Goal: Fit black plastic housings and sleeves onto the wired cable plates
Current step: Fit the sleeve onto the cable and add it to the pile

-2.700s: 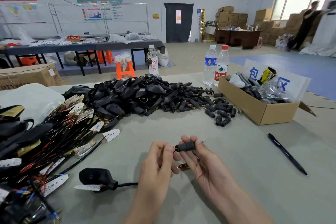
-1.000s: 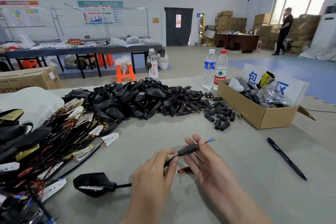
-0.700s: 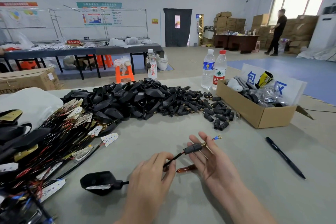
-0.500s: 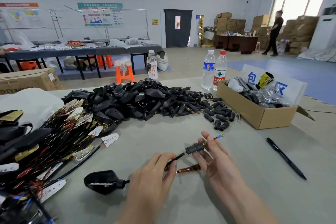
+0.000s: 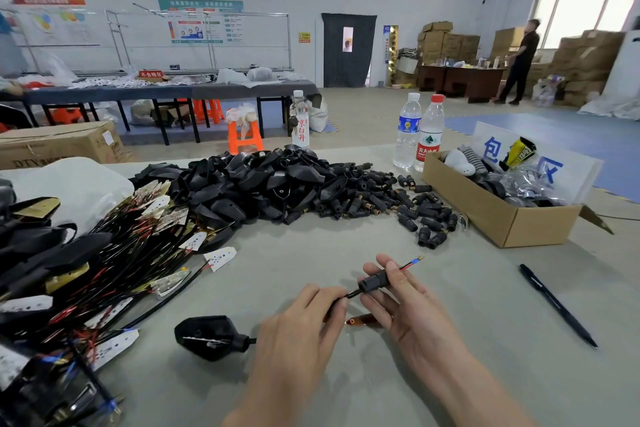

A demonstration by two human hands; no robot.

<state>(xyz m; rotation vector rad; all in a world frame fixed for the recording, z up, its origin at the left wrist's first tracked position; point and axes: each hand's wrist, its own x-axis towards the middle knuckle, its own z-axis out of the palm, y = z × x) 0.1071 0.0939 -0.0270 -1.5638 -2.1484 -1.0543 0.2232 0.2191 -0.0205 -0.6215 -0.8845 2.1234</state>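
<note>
My right hand (image 5: 408,308) pinches a small black sleeve (image 5: 375,280) threaded on a black cable; red and blue wire ends (image 5: 414,261) stick out past my fingers. My left hand (image 5: 304,322) pinches the same cable (image 5: 351,295) just left of the sleeve. That cable runs down to a black housing (image 5: 207,336) with a white plate inside, lying on the table at the lower left. A small copper-coloured piece (image 5: 360,321) lies on the table between my hands.
A heap of black housings (image 5: 256,184) and loose sleeves (image 5: 398,204) fills the table's middle. Wired plates (image 5: 104,263) pile up at the left. A cardboard box (image 5: 502,215), two water bottles (image 5: 419,132) and a black pen (image 5: 557,305) stand at the right.
The sleeve has slid along the cable, so more of the wire ends now show past my right fingers. My hands have drawn slightly apart. The housing on the table shifted a little to the right.
</note>
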